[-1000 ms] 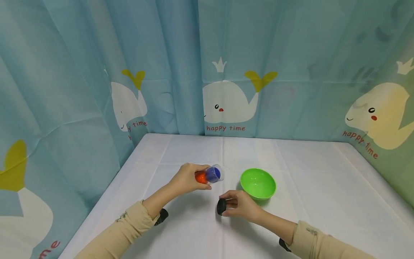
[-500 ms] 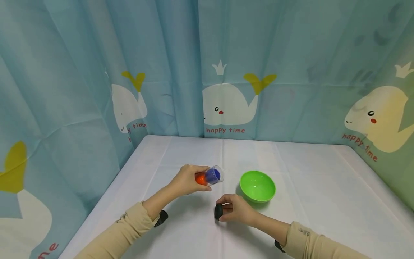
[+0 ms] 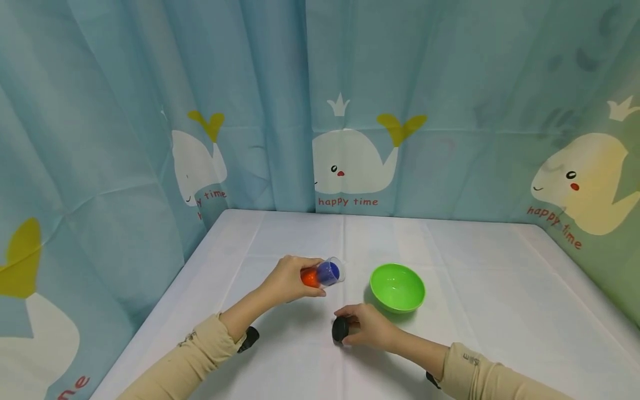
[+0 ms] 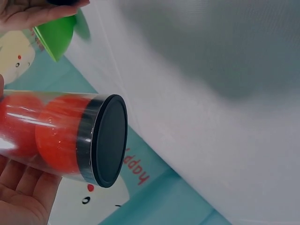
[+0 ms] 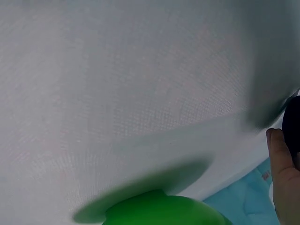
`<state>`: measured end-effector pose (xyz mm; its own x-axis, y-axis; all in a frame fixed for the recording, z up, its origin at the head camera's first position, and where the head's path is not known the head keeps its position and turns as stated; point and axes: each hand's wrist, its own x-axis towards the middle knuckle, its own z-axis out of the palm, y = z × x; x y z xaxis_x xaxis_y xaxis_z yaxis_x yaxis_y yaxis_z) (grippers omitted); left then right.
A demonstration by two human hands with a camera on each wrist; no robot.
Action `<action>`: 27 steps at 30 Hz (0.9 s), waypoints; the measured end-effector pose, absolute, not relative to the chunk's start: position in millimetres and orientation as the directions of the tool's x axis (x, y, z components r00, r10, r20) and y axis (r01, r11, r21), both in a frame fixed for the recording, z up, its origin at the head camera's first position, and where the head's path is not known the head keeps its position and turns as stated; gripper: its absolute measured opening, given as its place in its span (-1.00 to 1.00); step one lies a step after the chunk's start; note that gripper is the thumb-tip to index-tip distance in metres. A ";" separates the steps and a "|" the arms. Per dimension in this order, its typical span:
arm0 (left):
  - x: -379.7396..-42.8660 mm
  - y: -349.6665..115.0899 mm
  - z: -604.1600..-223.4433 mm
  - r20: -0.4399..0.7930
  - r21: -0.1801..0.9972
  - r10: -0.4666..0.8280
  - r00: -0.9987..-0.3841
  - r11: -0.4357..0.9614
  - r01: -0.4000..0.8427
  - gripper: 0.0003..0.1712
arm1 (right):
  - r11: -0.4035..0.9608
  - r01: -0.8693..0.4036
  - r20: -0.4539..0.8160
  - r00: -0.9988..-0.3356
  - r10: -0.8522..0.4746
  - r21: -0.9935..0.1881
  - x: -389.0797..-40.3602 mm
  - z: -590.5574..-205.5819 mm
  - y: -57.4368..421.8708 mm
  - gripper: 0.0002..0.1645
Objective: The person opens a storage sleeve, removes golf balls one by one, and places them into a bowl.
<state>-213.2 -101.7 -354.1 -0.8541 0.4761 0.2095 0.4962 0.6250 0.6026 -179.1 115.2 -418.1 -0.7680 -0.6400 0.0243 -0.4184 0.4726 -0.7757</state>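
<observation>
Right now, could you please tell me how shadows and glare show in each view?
Head view: soft shadows on the white cloth near the left hand and the right hand, and a highlight inside the green bowl; left wrist view: glare streaks on the clear tube and a broad, soft-edged shadow on the cloth; right wrist view: dimmer, with a soft shadow beside the bowl.

The clear tube (image 3: pixel 323 273) in the left hand (image 3: pixel 288 279) looks like smooth, glossy plastic, with white streaks of glare along its wall; the orange balls (image 4: pixel 60 133) inside look smooth. Its black end cap (image 4: pixel 111 141) has a smooth, dull face. The black disc (image 3: pixel 340 329) pinched in the right hand (image 3: pixel 372 329) looks matt. Just beyond that hand, the green bowl (image 3: pixel 396 286) looks like smooth, shiny plastic. Beneath both hands the white tablecloth (image 3: pixel 490 289) shows a fine woven grain, and behind them the blue curtain (image 3: pixel 450 61) looks like smooth, creased cloth.
</observation>
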 end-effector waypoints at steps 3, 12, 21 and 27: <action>-212.6 -101.8 -354.3 0.219 0.598 0.480 -0.850 0.622 0.505 -0.32 | 0.527 -0.472 0.028 -0.763 -0.646 -0.707 -178.3 -415.9 116.3 -0.45; -211.1 -101.9 -354.5 0.218 0.592 0.484 -0.847 0.624 0.509 -0.30 | 0.614 -0.550 0.068 -0.773 -0.630 -0.566 -175.8 -416.9 119.7 -0.49; -210.3 -100.8 -353.3 0.213 0.602 0.477 -0.853 0.623 0.499 -0.32 | 0.671 -0.549 0.057 -0.793 -0.606 -0.498 -173.1 -418.6 121.1 -0.49; -209.9 -101.0 -352.7 0.213 0.597 0.481 -0.850 0.625 0.503 -0.33 | 0.671 -0.563 0.075 -0.790 -0.609 -0.482 -171.6 -420.2 121.4 -0.47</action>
